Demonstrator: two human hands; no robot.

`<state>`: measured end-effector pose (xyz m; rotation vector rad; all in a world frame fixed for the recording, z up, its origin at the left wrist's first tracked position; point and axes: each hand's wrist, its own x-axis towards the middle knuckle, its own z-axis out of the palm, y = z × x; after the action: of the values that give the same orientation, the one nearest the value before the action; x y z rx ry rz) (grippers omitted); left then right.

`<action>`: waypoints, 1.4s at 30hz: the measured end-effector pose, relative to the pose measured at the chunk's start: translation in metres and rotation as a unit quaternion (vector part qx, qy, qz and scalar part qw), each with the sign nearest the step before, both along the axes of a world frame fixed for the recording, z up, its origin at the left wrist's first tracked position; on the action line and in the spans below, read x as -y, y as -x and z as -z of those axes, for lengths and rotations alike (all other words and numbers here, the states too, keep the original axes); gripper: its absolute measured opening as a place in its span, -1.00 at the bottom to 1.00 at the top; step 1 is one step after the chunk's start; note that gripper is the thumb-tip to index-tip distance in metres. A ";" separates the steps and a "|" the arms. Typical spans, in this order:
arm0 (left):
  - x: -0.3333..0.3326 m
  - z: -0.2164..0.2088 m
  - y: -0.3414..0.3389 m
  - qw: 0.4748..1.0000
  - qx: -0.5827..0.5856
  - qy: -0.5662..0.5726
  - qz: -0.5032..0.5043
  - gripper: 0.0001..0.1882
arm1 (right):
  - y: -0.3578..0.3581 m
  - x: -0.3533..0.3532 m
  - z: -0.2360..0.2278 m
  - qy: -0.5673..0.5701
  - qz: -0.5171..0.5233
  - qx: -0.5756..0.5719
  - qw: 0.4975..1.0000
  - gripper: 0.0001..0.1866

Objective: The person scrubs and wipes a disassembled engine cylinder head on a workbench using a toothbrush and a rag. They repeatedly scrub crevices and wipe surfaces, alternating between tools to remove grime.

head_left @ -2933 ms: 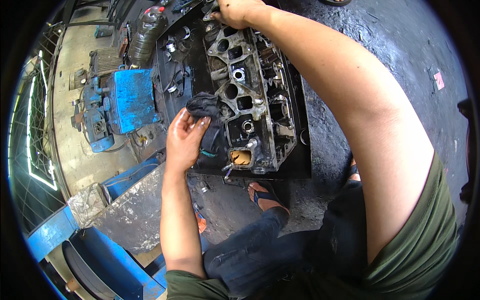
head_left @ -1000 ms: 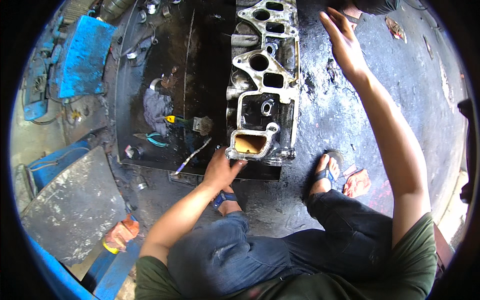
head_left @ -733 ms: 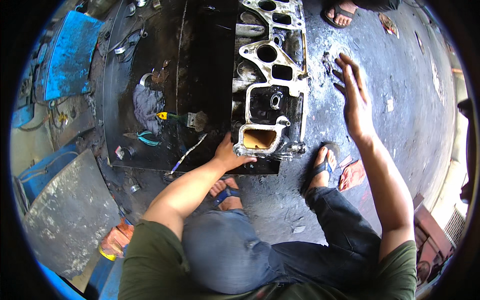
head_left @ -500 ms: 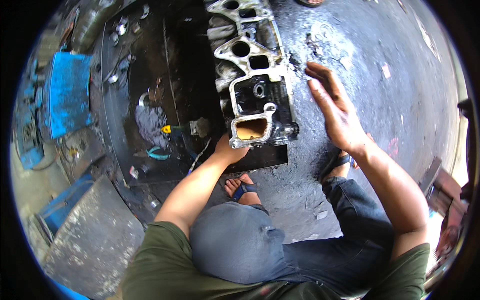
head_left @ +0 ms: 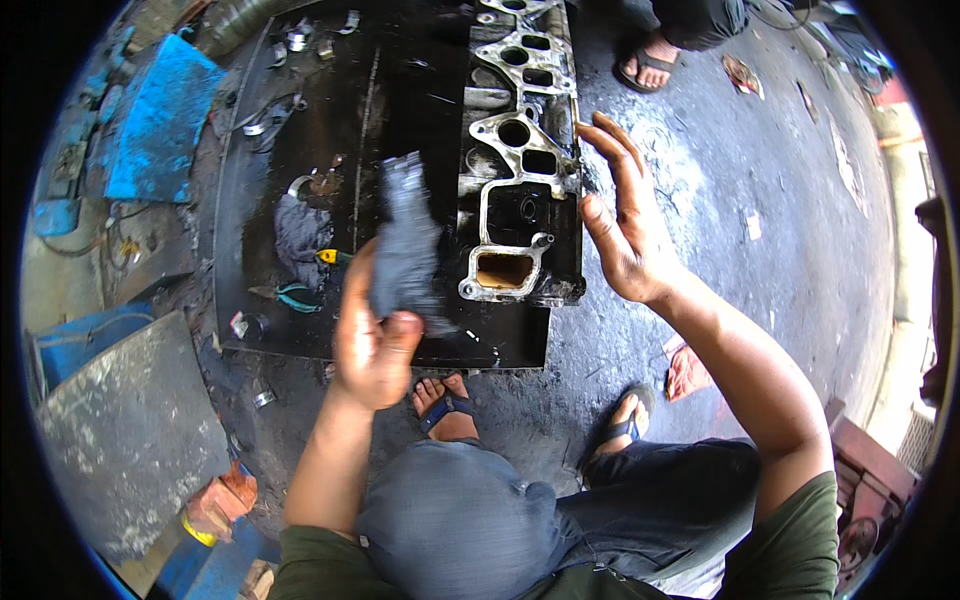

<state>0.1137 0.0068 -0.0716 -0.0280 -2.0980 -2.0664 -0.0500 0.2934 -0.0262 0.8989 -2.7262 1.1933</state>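
Hands (head_left: 625, 235) flank cylinder head (head_left: 512, 160), the left (head_left: 372, 350) holding cloth (head_left: 405, 245).

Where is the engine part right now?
In the head view, the engine part is upper centre, along the right side of the tray, between the right hand and the cloth in the left hand.

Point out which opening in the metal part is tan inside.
The four-sided opening at the end of the metal part nearest the person's legs; the other openings look dark inside.
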 end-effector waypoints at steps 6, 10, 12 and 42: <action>-0.074 -0.014 0.054 0.941 -0.106 0.319 -0.037 -0.55 | -0.008 -0.005 0.033 0.101 0.075 0.194 0.973 -0.11; -0.078 -0.018 0.053 0.955 0.025 0.286 -0.079 -0.33 | -0.024 -0.007 0.049 0.104 -0.008 0.274 0.956 0.01; -0.074 -0.021 0.047 0.981 0.063 0.182 -0.017 -0.34 | -0.027 -0.007 0.051 0.155 -0.059 0.333 0.928 0.04; -0.012 -0.016 0.010 0.951 0.010 -0.231 -0.205 -0.65 | -0.024 -0.011 0.042 0.115 -0.062 0.365 0.922 0.03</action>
<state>0.1038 0.0191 -0.0553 0.4570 -1.4170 -2.2209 -0.0263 0.3041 -0.0682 0.7017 -2.9445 2.1997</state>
